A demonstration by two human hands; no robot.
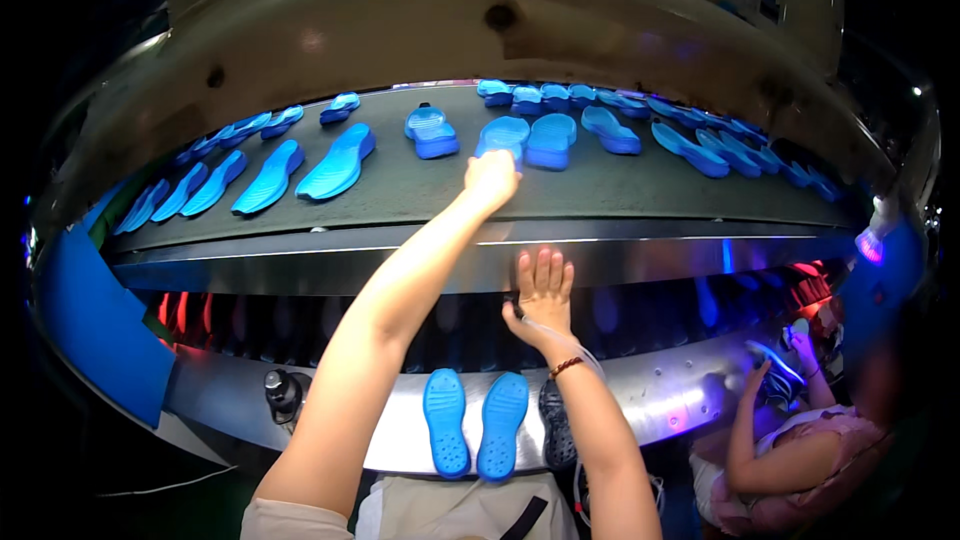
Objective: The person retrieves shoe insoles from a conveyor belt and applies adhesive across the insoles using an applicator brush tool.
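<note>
My left hand reaches forward over the dark conveyor belt, its fingers closed on the near end of a blue shoe sole. Beside it on the belt lies another blue sole. Palm down, my right hand has its fingers stretched out against the metal front edge of the belt. Something small and dark with a thin clear cord is by its thumb; what it is I cannot tell. Two blue soles lie side by side on the metal ledge before me, with a black perforated piece under my right forearm.
Several more blue soles lie across the belt under a low metal hood. A black knobbed fitting stands on the ledge at left. To the right, a co-worker holds a shoe part. Blue panels flank the machine.
</note>
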